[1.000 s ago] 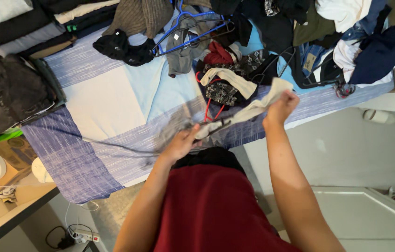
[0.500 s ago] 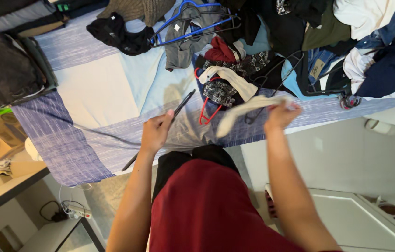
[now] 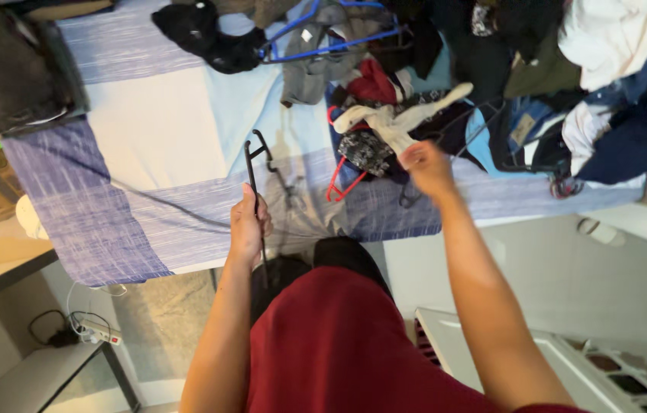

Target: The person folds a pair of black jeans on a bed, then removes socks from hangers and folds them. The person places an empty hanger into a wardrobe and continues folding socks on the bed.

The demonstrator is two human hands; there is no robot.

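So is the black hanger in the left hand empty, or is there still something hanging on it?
Empty. The black hanger in the left hand shows bare hook and arms against the bedspread, no garment on it.

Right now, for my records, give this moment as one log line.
left hand: grips black hanger | right hand: at cream garment, grip unclear | surface: bed
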